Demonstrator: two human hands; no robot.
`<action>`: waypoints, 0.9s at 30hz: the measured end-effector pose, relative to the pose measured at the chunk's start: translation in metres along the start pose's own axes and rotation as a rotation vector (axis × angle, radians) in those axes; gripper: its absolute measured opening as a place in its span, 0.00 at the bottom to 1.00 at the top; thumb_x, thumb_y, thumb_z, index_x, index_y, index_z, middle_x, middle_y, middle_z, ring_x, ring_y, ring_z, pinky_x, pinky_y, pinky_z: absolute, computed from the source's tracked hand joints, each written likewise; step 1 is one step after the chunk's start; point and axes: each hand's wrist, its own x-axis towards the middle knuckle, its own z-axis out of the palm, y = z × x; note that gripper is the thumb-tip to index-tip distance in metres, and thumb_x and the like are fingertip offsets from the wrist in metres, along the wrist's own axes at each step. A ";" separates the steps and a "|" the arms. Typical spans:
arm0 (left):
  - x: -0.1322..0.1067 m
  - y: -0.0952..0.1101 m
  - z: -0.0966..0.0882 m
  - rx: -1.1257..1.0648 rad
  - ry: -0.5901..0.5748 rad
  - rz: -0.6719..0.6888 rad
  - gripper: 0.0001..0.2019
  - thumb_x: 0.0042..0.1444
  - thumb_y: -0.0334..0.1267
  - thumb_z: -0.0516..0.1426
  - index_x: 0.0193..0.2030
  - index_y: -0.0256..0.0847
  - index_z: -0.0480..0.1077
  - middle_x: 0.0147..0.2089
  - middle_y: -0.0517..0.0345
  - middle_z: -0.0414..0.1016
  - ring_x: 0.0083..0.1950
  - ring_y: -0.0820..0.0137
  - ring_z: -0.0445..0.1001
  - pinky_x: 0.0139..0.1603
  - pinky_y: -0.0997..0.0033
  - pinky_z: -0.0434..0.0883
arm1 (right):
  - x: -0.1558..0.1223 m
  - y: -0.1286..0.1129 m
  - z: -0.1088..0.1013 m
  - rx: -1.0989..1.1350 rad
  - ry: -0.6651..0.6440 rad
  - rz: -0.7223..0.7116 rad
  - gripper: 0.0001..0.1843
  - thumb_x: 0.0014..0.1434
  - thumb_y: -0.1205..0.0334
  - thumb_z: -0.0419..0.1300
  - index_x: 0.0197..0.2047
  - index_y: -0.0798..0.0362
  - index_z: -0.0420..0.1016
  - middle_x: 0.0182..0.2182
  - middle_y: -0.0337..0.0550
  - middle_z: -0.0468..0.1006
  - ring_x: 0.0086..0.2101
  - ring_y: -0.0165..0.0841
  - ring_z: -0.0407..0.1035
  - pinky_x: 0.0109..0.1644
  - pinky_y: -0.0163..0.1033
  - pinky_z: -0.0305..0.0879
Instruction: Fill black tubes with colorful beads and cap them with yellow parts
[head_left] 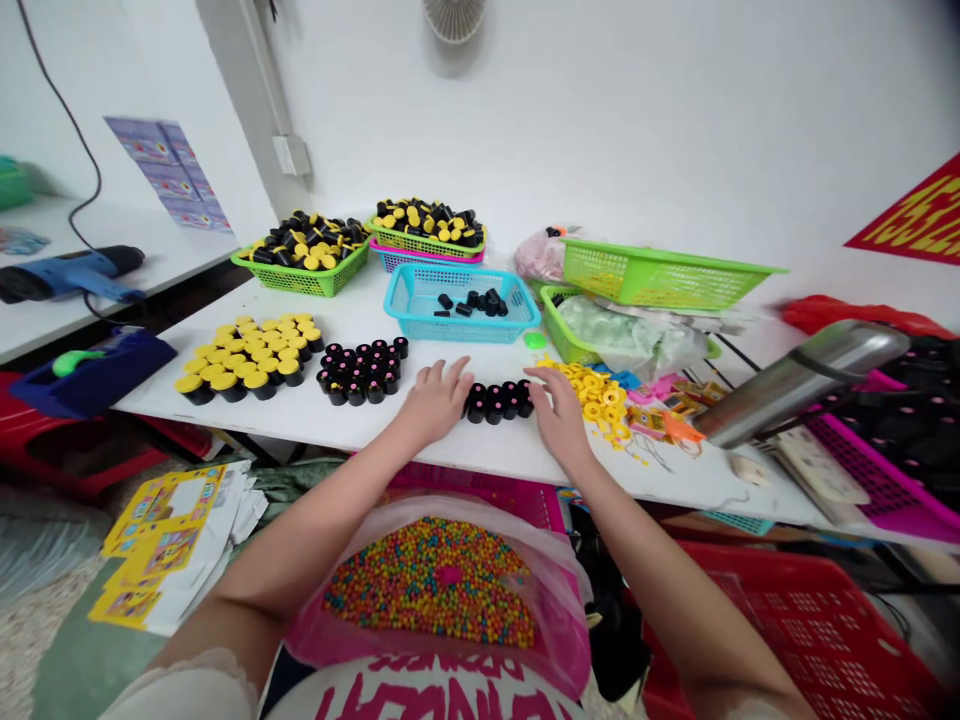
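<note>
Fingers [459, 374] of both hands, black cylinders [495, 402] between

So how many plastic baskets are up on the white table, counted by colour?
Green baskets: 4
Pink basket: 1
Teal basket: 1
Total: 6
</note>
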 end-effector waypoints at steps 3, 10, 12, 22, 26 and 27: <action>-0.018 -0.017 -0.012 -0.026 0.049 -0.039 0.26 0.64 0.49 0.51 0.65 0.40 0.54 0.63 0.38 0.62 0.66 0.49 0.60 0.63 0.44 0.60 | -0.061 -0.047 0.000 0.071 -0.409 -0.136 0.12 0.65 0.62 0.50 0.48 0.47 0.73 0.41 0.44 0.76 0.43 0.36 0.71 0.52 0.44 0.67; -0.040 -0.021 0.005 -0.216 0.000 -0.202 0.28 0.56 0.35 0.59 0.61 0.38 0.54 0.48 0.42 0.74 0.51 0.52 0.74 0.52 0.48 0.70 | -0.164 -0.039 0.061 -0.323 -1.163 -0.061 0.18 0.59 0.71 0.54 0.53 0.56 0.73 0.51 0.55 0.74 0.42 0.40 0.74 0.46 0.41 0.70; -0.038 -0.018 0.006 -0.248 0.003 -0.208 0.26 0.57 0.34 0.58 0.60 0.38 0.55 0.47 0.42 0.75 0.49 0.54 0.75 0.50 0.50 0.72 | -0.167 -0.028 0.069 -0.307 -1.197 -0.028 0.18 0.58 0.72 0.55 0.52 0.56 0.74 0.50 0.53 0.75 0.42 0.40 0.75 0.46 0.40 0.69; -0.108 0.027 -0.082 -0.460 -0.067 -0.009 0.17 0.55 0.33 0.60 0.51 0.44 0.70 0.49 0.57 0.75 0.46 0.70 0.76 0.50 0.69 0.74 | -0.144 -0.034 0.063 -0.083 -1.140 0.230 0.16 0.54 0.67 0.64 0.48 0.58 0.76 0.38 0.48 0.81 0.36 0.36 0.74 0.41 0.37 0.66; -0.161 0.029 -0.083 -0.550 -0.255 0.021 0.13 0.53 0.31 0.60 0.46 0.42 0.71 0.45 0.57 0.75 0.44 0.72 0.75 0.45 0.73 0.74 | -0.141 -0.033 0.055 0.058 -1.180 0.164 0.14 0.57 0.66 0.62 0.48 0.52 0.79 0.41 0.43 0.82 0.39 0.36 0.75 0.44 0.38 0.67; -0.171 0.027 -0.076 -0.548 -0.306 0.033 0.12 0.52 0.31 0.61 0.44 0.41 0.71 0.44 0.57 0.75 0.44 0.70 0.75 0.45 0.72 0.74 | -0.143 -0.032 0.054 0.067 -1.189 0.134 0.15 0.58 0.67 0.61 0.49 0.51 0.78 0.43 0.42 0.82 0.40 0.36 0.75 0.45 0.38 0.67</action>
